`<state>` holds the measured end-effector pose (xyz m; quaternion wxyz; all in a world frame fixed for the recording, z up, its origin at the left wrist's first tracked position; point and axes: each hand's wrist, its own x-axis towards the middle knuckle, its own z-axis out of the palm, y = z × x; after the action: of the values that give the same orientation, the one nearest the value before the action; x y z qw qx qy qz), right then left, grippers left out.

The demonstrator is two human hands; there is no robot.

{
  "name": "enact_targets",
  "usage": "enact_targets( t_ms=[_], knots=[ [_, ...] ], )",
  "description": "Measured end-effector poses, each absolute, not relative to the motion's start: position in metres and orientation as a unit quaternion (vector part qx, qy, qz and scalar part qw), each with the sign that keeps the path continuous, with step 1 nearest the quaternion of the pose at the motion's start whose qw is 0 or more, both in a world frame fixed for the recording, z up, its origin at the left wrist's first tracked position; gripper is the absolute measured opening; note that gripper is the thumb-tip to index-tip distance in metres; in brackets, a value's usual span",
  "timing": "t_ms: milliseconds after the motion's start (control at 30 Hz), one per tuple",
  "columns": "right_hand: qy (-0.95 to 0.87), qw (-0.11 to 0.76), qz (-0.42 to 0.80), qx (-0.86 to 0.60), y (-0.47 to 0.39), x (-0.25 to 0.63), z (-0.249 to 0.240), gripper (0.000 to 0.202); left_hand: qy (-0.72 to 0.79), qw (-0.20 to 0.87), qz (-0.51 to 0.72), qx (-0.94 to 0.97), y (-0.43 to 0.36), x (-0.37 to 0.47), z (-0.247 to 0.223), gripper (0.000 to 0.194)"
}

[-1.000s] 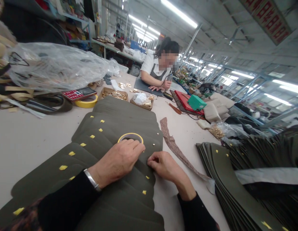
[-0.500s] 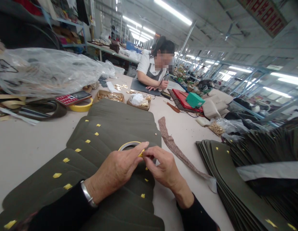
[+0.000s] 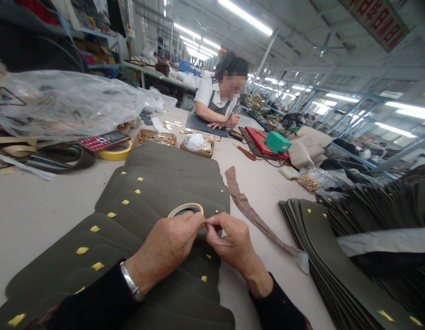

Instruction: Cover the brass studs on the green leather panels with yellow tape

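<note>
My left hand (image 3: 171,245) is closed around a roll of yellow tape (image 3: 187,208), whose upper rim and grey inside show above the fingers. My right hand (image 3: 231,236) pinches at the fingertips, meeting the left fingertips at the roll's right side; what lies in the pinch is too small to make out. Both hands are over overlapping dark olive panels (image 3: 171,169) spread on the table. Small yellow tape pieces (image 3: 111,215) dot the panels in rows. Two tiny gold-coloured studs (image 3: 221,191) show along the right edge.
A co-worker (image 3: 221,96) leans over the far side of the table. Boxes of gold hardware (image 3: 156,138), a second yellow tape roll (image 3: 116,150) and a plastic bag (image 3: 61,103) stand left. A patterned strip (image 3: 247,208) and stacked panels (image 3: 312,252) lie right.
My hands have drawn slightly closer at the fingertips, and the left thumb has come down from its raised position. The yellow tape seen between them is now hidden. A second stud has come into view.
</note>
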<state>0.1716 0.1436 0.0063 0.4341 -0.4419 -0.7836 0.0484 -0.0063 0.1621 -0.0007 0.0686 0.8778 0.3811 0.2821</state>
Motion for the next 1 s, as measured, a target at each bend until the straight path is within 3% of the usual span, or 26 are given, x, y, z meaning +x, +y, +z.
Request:
enact_targets(
  t_ms=[200,367,600,800,1000],
  knots=[
    [-0.541,0.473,0.397,-0.571,0.147,0.166,0.01,0.013,0.339,0.013,0.337,0.879,0.156,-0.004,0.01,0.022],
    [-0.465,0.444,0.486,-0.592,0.165,0.198,0.0,0.028,0.367,0.003,0.262,0.893,0.155,-0.003,0.01,0.015],
    [-0.607,0.365,0.33,-0.624,0.169,0.213,-0.013,0.026,0.401,0.02,0.101,0.91,0.158,0.005,0.002,0.011],
    [-0.71,0.33,0.142,-0.606,0.166,0.201,-0.013,0.016,0.394,0.021,0.087,0.915,0.158,0.007,0.002,0.011],
    [-0.749,0.288,0.065,-0.593,0.168,0.2,-0.018,0.017,0.39,0.016,0.098,0.915,0.158,0.008,0.0,0.012]
  ],
)
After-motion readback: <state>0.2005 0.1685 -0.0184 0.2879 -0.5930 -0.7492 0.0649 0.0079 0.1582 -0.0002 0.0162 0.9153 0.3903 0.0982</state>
